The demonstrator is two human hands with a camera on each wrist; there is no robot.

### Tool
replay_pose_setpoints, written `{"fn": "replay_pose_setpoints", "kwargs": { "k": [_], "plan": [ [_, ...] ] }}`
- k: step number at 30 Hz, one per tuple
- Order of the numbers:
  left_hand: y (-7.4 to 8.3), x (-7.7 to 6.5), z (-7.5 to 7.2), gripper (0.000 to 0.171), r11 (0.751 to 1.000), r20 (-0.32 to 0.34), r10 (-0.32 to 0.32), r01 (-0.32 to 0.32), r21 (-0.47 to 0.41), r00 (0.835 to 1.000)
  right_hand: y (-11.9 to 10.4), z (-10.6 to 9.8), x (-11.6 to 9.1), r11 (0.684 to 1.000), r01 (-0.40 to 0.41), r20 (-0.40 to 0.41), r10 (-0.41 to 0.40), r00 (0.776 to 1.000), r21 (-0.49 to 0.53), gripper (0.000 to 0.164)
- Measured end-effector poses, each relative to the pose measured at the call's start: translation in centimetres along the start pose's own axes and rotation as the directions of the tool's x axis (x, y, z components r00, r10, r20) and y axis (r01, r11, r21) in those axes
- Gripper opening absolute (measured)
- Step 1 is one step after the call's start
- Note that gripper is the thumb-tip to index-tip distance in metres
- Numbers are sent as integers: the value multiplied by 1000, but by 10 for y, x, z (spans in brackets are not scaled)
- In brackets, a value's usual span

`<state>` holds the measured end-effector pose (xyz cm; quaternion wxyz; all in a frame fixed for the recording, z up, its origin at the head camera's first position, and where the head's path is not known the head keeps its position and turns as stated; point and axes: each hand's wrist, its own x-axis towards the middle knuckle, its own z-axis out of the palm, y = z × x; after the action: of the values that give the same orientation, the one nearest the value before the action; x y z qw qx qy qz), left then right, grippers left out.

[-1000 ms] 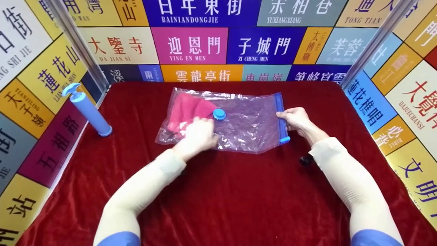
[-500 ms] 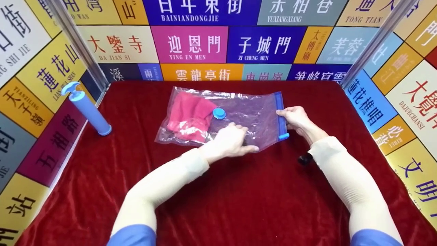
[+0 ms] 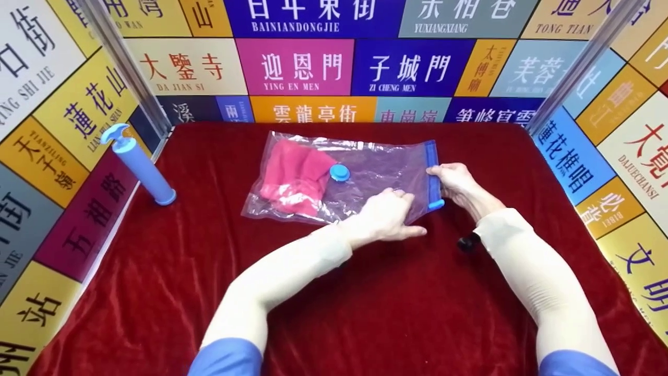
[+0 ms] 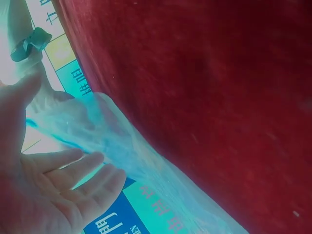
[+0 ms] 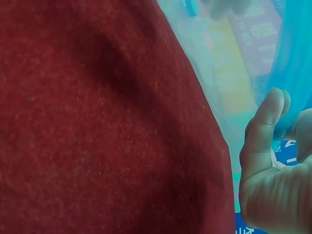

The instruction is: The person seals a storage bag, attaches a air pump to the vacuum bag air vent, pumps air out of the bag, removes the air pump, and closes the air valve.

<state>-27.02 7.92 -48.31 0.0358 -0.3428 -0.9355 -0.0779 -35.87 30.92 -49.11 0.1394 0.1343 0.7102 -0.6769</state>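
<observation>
A clear vacuum storage bag (image 3: pixel 381 162) lies on the dark red cloth with a folded pink cloth (image 3: pixel 297 175) in its left half. Its round blue valve cap (image 3: pixel 339 172) is near the middle. Along the right end runs a blue zip strip (image 3: pixel 432 172), with a light blue slider (image 3: pixel 436 204) at the near corner. My right hand (image 3: pixel 455 180) pinches this strip between thumb and fingers, as the right wrist view also shows. Over the bag's near edge is my left hand (image 3: pixel 386 211), fingers relaxed and thumb apart, pointing toward the slider; its palm holds nothing in the left wrist view.
A light blue hand pump (image 3: pixel 143 167) stands at the far left of the table. Panels printed with characters (image 3: pixel 295 68) wall in the back and both sides. A small black object (image 3: pixel 468 242) shows beside the right wrist.
My left hand has moved right, from over the pink cloth along the bag's near edge toward the zip end. My right hand keeps its pinch on the strip.
</observation>
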Motion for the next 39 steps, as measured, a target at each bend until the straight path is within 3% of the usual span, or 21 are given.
{"fn": "replay_pose_setpoints", "kwargs": {
  "k": [8, 14, 19, 22, 29, 39],
  "plan": [
    [7, 6, 2, 42, 999, -115, 31, -29, 14, 993, 2, 2, 1, 999, 9, 15, -10, 1000, 34, 24],
    [7, 6, 5, 24, 999, -136, 31, -33, -11, 990, 5, 4, -3, 989, 40, -7, -42, 999, -144, 35],
    [5, 10, 3, 21, 1000, -152, -3, -1, -29, 988, 2, 5, -11, 945, 94, -16, -104, 994, -314, 35],
    [2, 12, 0, 20, 1000, -157, -12, 8, -30, 988, -2, 5, -14, 925, 109, -26, -127, 992, -363, 33],
    [-1, 15, -2, 22, 999, -169, -31, 26, -35, 985, -6, -3, -17, 907, 202, 31, -205, 978, -369, 41],
    [-5, 18, -5, 28, 998, -173, -50, 41, -52, 984, -20, -7, -29, 850, 403, 132, -381, 915, -340, 52]
  ]
}}
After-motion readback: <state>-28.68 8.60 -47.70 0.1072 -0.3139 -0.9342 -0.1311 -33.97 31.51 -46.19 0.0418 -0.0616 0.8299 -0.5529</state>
